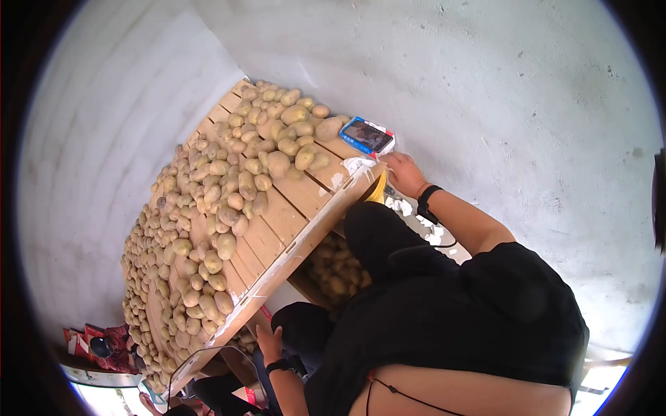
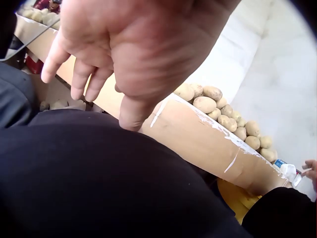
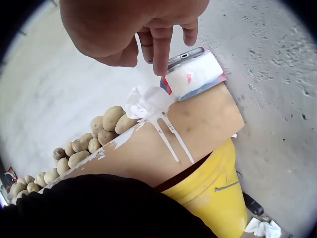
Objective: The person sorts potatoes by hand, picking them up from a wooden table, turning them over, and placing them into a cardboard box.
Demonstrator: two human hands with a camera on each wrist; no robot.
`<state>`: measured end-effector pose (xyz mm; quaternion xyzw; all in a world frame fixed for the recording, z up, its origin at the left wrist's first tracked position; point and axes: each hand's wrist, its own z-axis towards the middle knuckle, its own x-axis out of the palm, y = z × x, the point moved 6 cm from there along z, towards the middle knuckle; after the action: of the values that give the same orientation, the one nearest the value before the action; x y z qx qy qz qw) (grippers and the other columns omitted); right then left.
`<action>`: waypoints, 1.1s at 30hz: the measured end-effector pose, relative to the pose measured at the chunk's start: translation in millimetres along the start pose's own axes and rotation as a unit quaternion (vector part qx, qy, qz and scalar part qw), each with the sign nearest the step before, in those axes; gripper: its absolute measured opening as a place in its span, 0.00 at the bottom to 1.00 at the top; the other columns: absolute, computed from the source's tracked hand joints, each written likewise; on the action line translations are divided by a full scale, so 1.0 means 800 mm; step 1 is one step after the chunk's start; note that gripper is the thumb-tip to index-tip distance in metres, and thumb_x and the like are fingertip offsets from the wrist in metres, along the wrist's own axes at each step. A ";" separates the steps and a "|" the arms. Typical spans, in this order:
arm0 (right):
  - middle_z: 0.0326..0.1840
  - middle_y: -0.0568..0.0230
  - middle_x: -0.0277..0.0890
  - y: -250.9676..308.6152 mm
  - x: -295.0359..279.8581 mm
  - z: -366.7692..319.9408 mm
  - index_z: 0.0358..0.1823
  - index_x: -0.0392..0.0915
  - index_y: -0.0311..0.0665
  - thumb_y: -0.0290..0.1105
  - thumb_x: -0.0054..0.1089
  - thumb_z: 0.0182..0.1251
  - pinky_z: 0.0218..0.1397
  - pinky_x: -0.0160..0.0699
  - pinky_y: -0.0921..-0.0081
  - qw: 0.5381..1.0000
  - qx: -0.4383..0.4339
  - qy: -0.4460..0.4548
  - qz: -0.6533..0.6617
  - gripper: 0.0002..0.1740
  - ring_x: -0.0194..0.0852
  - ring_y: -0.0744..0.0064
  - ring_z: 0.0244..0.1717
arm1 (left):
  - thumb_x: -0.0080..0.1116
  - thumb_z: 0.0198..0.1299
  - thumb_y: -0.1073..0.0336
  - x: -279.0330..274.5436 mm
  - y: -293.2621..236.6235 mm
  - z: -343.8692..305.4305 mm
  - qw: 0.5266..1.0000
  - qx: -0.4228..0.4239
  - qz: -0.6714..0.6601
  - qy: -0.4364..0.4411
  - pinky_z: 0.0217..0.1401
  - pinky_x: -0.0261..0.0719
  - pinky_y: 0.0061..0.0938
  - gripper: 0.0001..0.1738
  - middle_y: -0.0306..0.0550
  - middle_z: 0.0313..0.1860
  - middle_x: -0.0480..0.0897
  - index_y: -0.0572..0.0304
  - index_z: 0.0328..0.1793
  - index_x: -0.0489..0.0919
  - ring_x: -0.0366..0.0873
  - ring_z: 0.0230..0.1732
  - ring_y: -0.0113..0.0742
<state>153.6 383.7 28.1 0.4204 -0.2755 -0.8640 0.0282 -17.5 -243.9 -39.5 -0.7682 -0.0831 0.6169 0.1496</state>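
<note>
My right hand (image 1: pixel 406 173) is at the table's far corner, beside a phone (image 1: pixel 368 135) that lies on a blue, red and white tissue pack (image 3: pixel 195 77). In the right wrist view its fingers reach down loosely, one fingertip right at the pack's edge. A crumpled white tissue (image 3: pixel 143 103) sits just beside the pack. Low by my lap, at the table's front edge, my left hand (image 1: pixel 269 343) hangs with fingers spread and nothing in them. Many potatoes (image 1: pixel 248 186) cover the slatted wooden table (image 1: pixel 260 243).
A yellow bucket (image 3: pixel 213 188) stands below the table corner, with scraps of white tissue (image 3: pixel 265 228) on the floor. More potatoes (image 1: pixel 340 274) lie under the table. Bare walls (image 1: pixel 499 83) rise behind it. Another person (image 1: pixel 118 350) is at the far left end.
</note>
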 end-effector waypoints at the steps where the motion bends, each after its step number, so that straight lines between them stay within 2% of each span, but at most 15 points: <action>1: 0.58 0.50 0.75 -0.009 0.004 -0.004 0.63 0.74 0.40 0.25 0.54 0.61 0.70 0.66 0.54 1.000 0.023 0.004 0.015 0.25 0.73 0.47 0.61 | 0.73 0.52 0.61 -0.012 -0.001 0.005 0.999 -0.003 -0.014 -0.038 0.74 0.68 0.46 0.48 0.69 0.69 0.72 0.70 0.76 0.62 0.69 0.71 0.63; 3: 0.58 0.49 0.76 -0.015 0.007 -0.007 0.61 0.74 0.40 0.25 0.54 0.61 0.67 0.69 0.55 0.998 0.050 -0.005 0.037 0.24 0.74 0.46 0.59 | 0.72 0.52 0.62 -0.035 -0.002 0.013 0.993 -0.013 -0.043 -0.111 0.75 0.66 0.46 0.46 0.71 0.68 0.72 0.72 0.75 0.64 0.67 0.72 0.64; 6: 0.57 0.48 0.76 -0.015 0.007 -0.005 0.60 0.75 0.39 0.24 0.54 0.62 0.63 0.74 0.56 0.995 0.071 -0.032 0.058 0.22 0.76 0.45 0.57 | 0.73 0.49 0.60 -0.059 0.009 0.054 0.972 -0.002 -0.063 -0.227 0.75 0.66 0.43 0.52 0.74 0.71 0.69 0.72 0.78 0.60 0.66 0.72 0.67; 9: 0.56 0.49 0.76 -0.007 0.008 0.000 0.59 0.75 0.38 0.21 0.53 0.61 0.59 0.78 0.59 0.992 0.096 -0.025 0.077 0.23 0.79 0.49 0.54 | 0.74 0.49 0.54 -0.063 -0.015 0.092 0.980 0.029 -0.039 -0.194 0.78 0.60 0.54 0.54 0.75 0.77 0.58 0.63 0.80 0.59 0.56 0.78 0.68; 10: 0.56 0.50 0.75 -0.001 0.005 0.002 0.59 0.74 0.37 0.20 0.53 0.60 0.58 0.79 0.60 0.992 0.096 -0.024 0.081 0.24 0.81 0.52 0.53 | 0.74 0.50 0.52 -0.059 -0.029 0.099 0.988 -0.027 -0.011 -0.150 0.78 0.57 0.57 0.55 0.74 0.79 0.54 0.60 0.81 0.57 0.52 0.80 0.66; 11: 0.56 0.51 0.74 0.001 0.004 0.002 0.60 0.74 0.37 0.18 0.52 0.59 0.56 0.80 0.62 0.991 0.096 -0.023 0.086 0.25 0.83 0.55 0.52 | 0.73 0.51 0.50 -0.072 -0.071 0.089 0.991 -0.083 0.019 -0.105 0.79 0.53 0.60 0.56 0.72 0.81 0.49 0.57 0.82 0.56 0.48 0.82 0.63; 12: 0.56 0.51 0.75 0.001 0.003 0.002 0.59 0.74 0.37 0.18 0.52 0.59 0.56 0.80 0.62 0.992 0.089 -0.024 0.083 0.24 0.83 0.56 0.52 | 0.72 0.52 0.49 -0.076 -0.088 0.083 0.987 -0.138 0.048 -0.059 0.80 0.49 0.63 0.56 0.70 0.83 0.45 0.54 0.84 0.54 0.44 0.84 0.61; 13: 0.56 0.51 0.75 -0.001 0.004 0.002 0.59 0.74 0.37 0.18 0.52 0.59 0.56 0.80 0.63 0.993 0.082 -0.025 0.080 0.24 0.83 0.56 0.52 | 0.68 0.53 0.37 -0.060 -0.077 0.102 0.987 -0.150 0.052 -0.005 0.78 0.37 0.74 0.62 0.74 0.84 0.29 0.48 0.86 0.47 0.27 0.86 0.63; 16: 0.56 0.51 0.75 -0.006 0.001 -0.002 0.58 0.75 0.36 0.18 0.52 0.60 0.56 0.80 0.63 0.995 0.077 -0.016 0.065 0.23 0.83 0.56 0.51 | 0.64 0.53 0.29 -0.054 -0.108 0.105 0.969 -0.194 0.124 0.085 0.76 0.33 0.78 0.65 0.80 0.81 0.22 0.50 0.87 0.42 0.17 0.83 0.72; 19: 0.55 0.50 0.76 -0.014 0.004 -0.009 0.58 0.75 0.36 0.18 0.53 0.60 0.55 0.81 0.64 0.995 0.078 -0.008 0.061 0.22 0.83 0.55 0.50 | 0.60 0.55 0.26 -0.040 -0.102 0.113 0.971 -0.187 0.139 0.060 0.74 0.32 0.81 0.64 0.84 0.78 0.17 0.51 0.86 0.43 0.11 0.81 0.76; 23: 0.53 0.47 0.78 -0.014 0.004 -0.009 0.54 0.77 0.36 0.20 0.54 0.61 0.53 0.82 0.61 0.989 0.110 -0.050 0.086 0.18 0.83 0.51 0.49 | 0.60 0.57 0.27 -0.028 -0.091 0.118 0.976 -0.169 0.119 0.062 0.74 0.34 0.80 0.61 0.84 0.77 0.15 0.51 0.86 0.45 0.13 0.81 0.77; 26: 0.53 0.51 0.79 -0.045 0.019 0.003 0.59 0.73 0.33 0.21 0.53 0.66 0.50 0.83 0.64 0.970 0.192 -0.113 0.099 0.19 0.84 0.59 0.48 | 0.62 0.56 0.29 -0.040 -0.103 0.108 0.973 -0.186 0.128 0.048 0.75 0.35 0.79 0.61 0.85 0.77 0.15 0.48 0.86 0.46 0.14 0.81 0.77; 29: 0.52 0.54 0.81 -0.084 0.047 0.015 0.58 0.72 0.33 0.28 0.52 0.72 0.46 0.83 0.68 0.860 0.401 -0.119 0.292 0.16 0.85 0.63 0.46 | 0.64 0.55 0.30 -0.045 -0.104 0.108 0.972 -0.187 0.132 0.050 0.75 0.35 0.78 0.61 0.85 0.77 0.16 0.47 0.86 0.47 0.14 0.82 0.77; 32: 0.49 0.56 0.83 -0.084 0.057 0.032 0.56 0.72 0.35 0.36 0.49 0.77 0.39 0.81 0.74 0.712 0.502 -0.137 0.471 0.15 0.86 0.66 0.42 | 0.64 0.55 0.29 -0.047 -0.107 0.105 0.972 -0.186 0.133 0.045 0.75 0.35 0.78 0.61 0.86 0.77 0.16 0.46 0.86 0.47 0.15 0.82 0.77; 33: 0.45 0.55 0.84 -0.092 0.061 0.040 0.52 0.73 0.36 0.39 0.47 0.78 0.30 0.76 0.79 0.707 0.502 -0.134 0.481 0.14 0.86 0.68 0.40 | 0.62 0.55 0.28 -0.045 -0.105 0.106 0.971 -0.185 0.143 0.045 0.75 0.37 0.79 0.61 0.86 0.78 0.18 0.45 0.86 0.47 0.16 0.82 0.78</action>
<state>112.1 446.6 -27.2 0.0630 -0.8339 -0.5152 0.1875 -103.3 -165.3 5.5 -0.8136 -0.0782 0.5703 -0.0814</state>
